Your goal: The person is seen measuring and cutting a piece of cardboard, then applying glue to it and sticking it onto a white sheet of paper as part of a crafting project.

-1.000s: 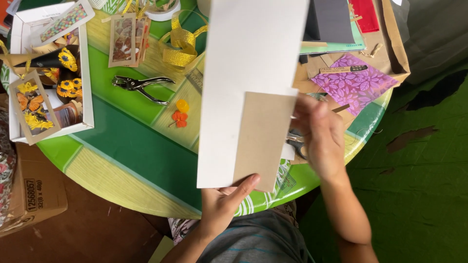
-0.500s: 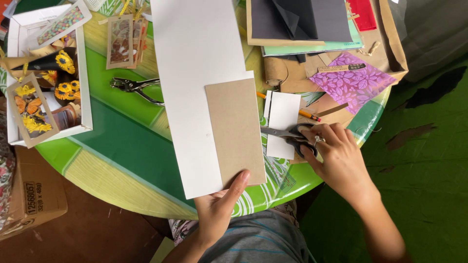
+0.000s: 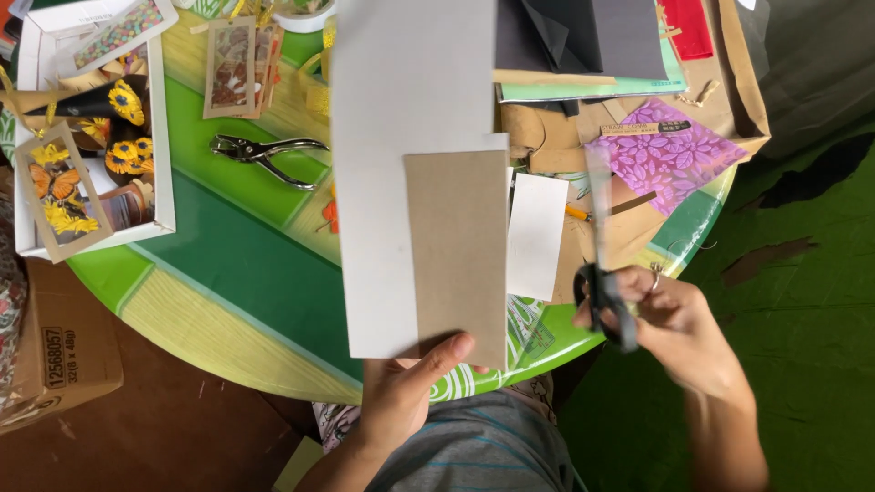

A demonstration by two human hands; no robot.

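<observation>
Left hand (image 3: 401, 396), at 6 o'clock in the head view: grip closed on the bottom edge of a white sheet (image 3: 392, 173) with a brown card (image 3: 458, 255) stacked on top, thumb pressed on the card's lower edge. Both are held up over the table (image 3: 228, 273) and run toward 12 o'clock. The brown card covers the sheet's lower right part.

Right hand (image 3: 670, 319), at 4 o'clock: grip closed around the black handles of scissors (image 3: 602, 264). The blades point to 12 o'clock and are motion-blurred, so I cannot tell whether they are open or shut. The scissors sit just right of the brown card, not touching it.

Between card and scissors: a small white paper (image 3: 536, 237) lies flat on the table, with a pencil (image 3: 578, 213) just beside it at 3 o'clock.

Further out, at 1–2 o'clock: purple leaf-pattern paper (image 3: 670, 155), a brown paper bag (image 3: 743, 82), dark grey sheets (image 3: 592, 36) and a red sheet (image 3: 688, 25).

At 10 o'clock: a metal hole punch (image 3: 264, 153) on the green surface. Past it, a white tray (image 3: 164, 137) holds sunflower and butterfly tags (image 3: 59, 187).

At 8 o'clock, off the table: a cardboard box (image 3: 59, 351) on the floor.
</observation>
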